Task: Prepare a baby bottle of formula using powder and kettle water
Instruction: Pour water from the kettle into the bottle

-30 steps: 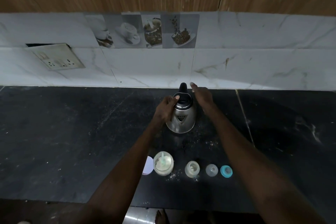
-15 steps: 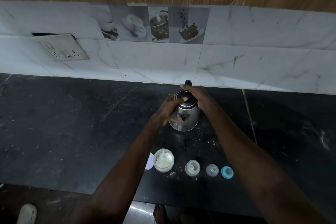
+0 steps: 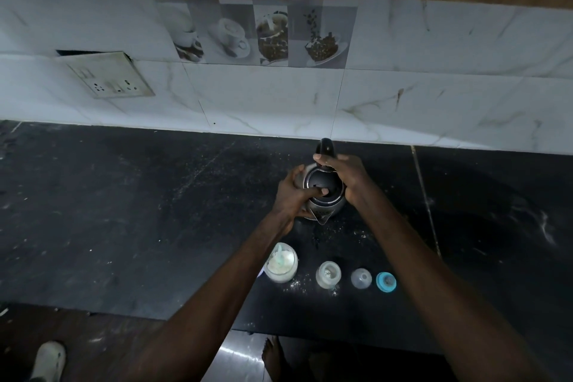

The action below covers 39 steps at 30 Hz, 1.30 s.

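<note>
A steel kettle (image 3: 325,209) with a black lid and black handle stands on the dark counter near the wall, spout toward me. My left hand (image 3: 291,195) wraps its left side, thumb lying on the lid. My right hand (image 3: 347,177) grips the kettle's right side at the base of the handle. Nearer the front edge sits an open powder jar (image 3: 281,263) with a scoop in it. Right of it stands the open baby bottle (image 3: 328,274) with some powder inside, then a clear cap (image 3: 361,278) and a teal teat ring (image 3: 386,281).
Spilled powder (image 3: 299,285) dots the black counter (image 3: 124,211) around the jar and bottle. A white lid (image 3: 265,270) peeks from behind my left forearm. A socket plate (image 3: 108,74) hangs loose on the marble backsplash. A bare foot (image 3: 273,353) shows below the counter edge.
My right hand came down from beside the handle and closed on the kettle's right side. My left thumb moved onto the lid. The camera moved closer.
</note>
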### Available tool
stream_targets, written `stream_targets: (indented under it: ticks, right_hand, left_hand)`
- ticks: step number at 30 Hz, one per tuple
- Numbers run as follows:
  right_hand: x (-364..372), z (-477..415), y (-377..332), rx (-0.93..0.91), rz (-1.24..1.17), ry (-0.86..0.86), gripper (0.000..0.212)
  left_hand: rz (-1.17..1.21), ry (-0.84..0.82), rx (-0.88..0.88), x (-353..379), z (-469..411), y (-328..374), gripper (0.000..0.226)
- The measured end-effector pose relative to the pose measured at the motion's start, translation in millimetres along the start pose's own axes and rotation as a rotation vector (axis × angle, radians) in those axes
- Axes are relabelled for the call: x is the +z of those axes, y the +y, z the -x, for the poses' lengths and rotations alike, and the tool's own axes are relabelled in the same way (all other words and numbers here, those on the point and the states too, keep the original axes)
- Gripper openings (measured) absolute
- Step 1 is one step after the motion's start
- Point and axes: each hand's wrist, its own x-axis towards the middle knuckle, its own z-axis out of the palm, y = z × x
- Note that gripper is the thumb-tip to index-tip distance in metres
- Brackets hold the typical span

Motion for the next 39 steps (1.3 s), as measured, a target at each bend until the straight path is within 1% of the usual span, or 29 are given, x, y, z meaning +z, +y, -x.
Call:
stream_targets:
  ticks: [5,9,13,16,20,23,25,29,39]
  right_hand:
    - [-9.0,21.4,15.7,-0.093,0.057,-0.021,0.035]
    - [-15.8,39.6,27.6,-0.148,0.033,0.005,0.036]
    - [-20.6,50.9,41.8,-0.193,-0.002,0.019,0.023]
    - [-23.6,57.6,50.8,-0.222,-0.021,0.053,0.019]
    - [-26.6,66.5,57.7,-0.249,-0.027,0.046,0.025]
    - [-28.8,70.4,61.8,-0.264,-0.039,0.047,0.035]
    - [-29.4,72.5,64.5,-0.27,-0.046,0.049,0.036]
    - [-28.6,74.2,66.6,-0.28,-0.037,0.035,0.04]
    - [-32.1,76.3,66.7,-0.282,-0.045,0.017,0.036]
  left_hand:
    - [-0.028,0.001,0.032,7.8,19.3,-16.1,0.097]
    - [-0.005,-0.019,0.07,10.3,30.8,-28.4,0.095]
    - [-0.001,-0.034,0.123,11.6,41.3,-36.1,0.095]
    - [-0.003,-0.042,0.159,12.2,47.5,-43.1,0.089]
    - [0.0,-0.04,0.197,13.0,53.4,-51.1,0.087]
    - [0.0,-0.028,0.196,13.2,56.2,-57.7,0.092]
    - [-0.01,-0.02,0.196,12.7,57.2,-62.2,0.096]
    - [-0.033,0.005,0.206,12.4,58.7,-64.8,0.097]
    - [-0.089,0.012,0.224,13.8,55.7,-72.4,0.107]
